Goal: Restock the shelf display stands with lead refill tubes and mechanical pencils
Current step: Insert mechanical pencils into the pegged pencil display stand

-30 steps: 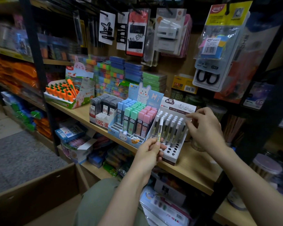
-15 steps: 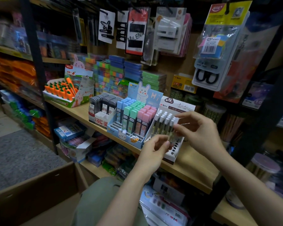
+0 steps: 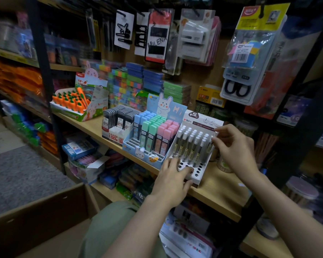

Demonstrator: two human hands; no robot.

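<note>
My left hand [image 3: 172, 176] lies flat on the front lip of the white pencil stand [image 3: 203, 169]; fingers straight and spread over the empty holes, gripping nothing; thumb side toward the blue stand. My right hand [image 3: 233, 146] is at the stand's right edge, up by the back rows; thumb and forefinger pinch the white cap end of one mechanical pencil [image 3: 213, 137]; remaining fingers loosely curled behind; can't tell whether its tip is seated in a hole, hand blocks it.

White stand sits on the wooden shelf [image 3: 220, 189], near the front edge; several rows of white-capped mechanical pencils [image 3: 191, 144] stand upright in the rear holes; front two rows of holes show open. Printed header card rises behind them.

Touching its left side: blue rabbit stand [image 3: 149, 157] with lead refill tubes [image 3: 153, 131] in blue, green and pink columns; front slots bare. Left of that, touching: red-and-white box of dark lead refill cases [image 3: 119, 118]. Further left, apart: carrot-pen display [image 3: 73, 99].

Behind: stacked coloured boxes [image 3: 138, 81]; hanging blister packs above, scissors pack [image 3: 248, 62] at right. Lower shelf holds mixed stock, blurred. Cardboard box edge [image 3: 36, 207] bottom left; my knee in green trousers [image 3: 108, 220] bottom centre.
</note>
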